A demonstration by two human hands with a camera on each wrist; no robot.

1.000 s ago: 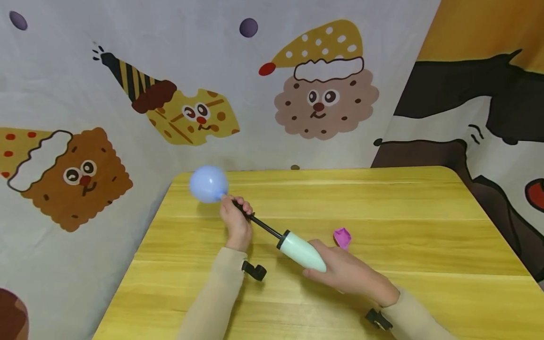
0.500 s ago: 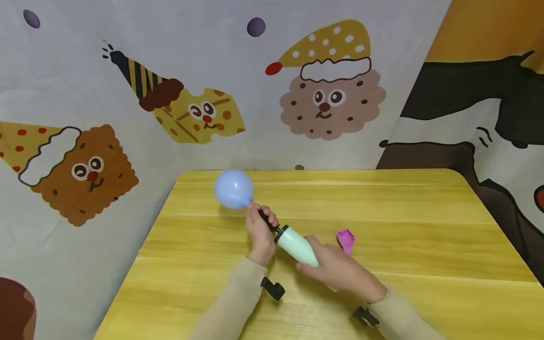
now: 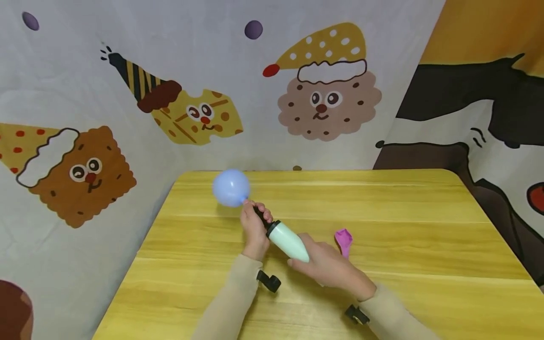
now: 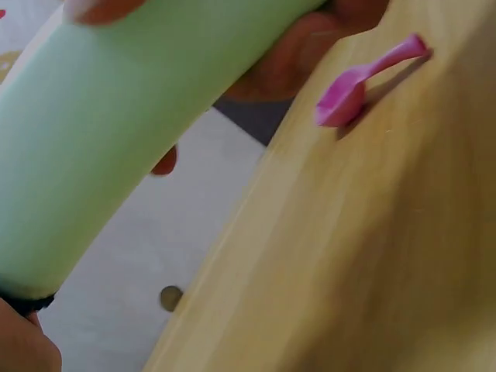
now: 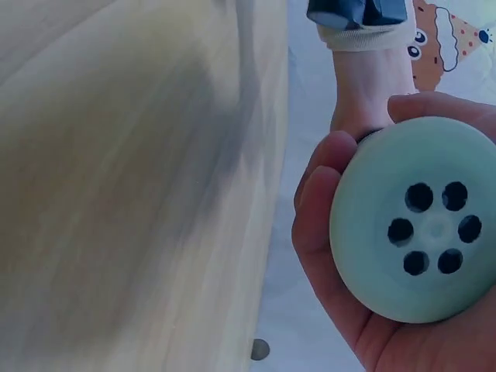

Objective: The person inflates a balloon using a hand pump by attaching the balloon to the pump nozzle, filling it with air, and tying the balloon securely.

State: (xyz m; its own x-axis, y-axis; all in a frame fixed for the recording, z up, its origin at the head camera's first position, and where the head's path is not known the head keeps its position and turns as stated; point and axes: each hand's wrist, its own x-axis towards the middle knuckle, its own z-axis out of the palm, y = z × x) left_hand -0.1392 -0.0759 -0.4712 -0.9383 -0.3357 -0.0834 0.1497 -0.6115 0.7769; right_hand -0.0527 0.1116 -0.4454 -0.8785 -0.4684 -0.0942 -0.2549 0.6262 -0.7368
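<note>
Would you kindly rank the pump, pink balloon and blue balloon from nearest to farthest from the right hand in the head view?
1. Pump: gripped in the right hand.
2. Pink balloon: on the table, beside that hand.
3. Blue balloon: beyond the left hand.

Lit softly and brightly in the head view, seemingly from above, with a white glint on the blue balloon [image 3: 231, 187], a pale sheen on the yellow tabletop [image 3: 416, 231] and faint, soft-edged shadows near the sleeves [image 3: 231, 300]. Dimmer in the left wrist view, with the mint pump [image 4: 132, 124] soft at close range, a dark shadow beside the pink balloon [image 4: 342, 99] and a broader one across the tabletop. Cooler and hazier in the right wrist view, blurred across the shadowed tabletop, crisper on the holed end [image 5: 435, 228].
</note>
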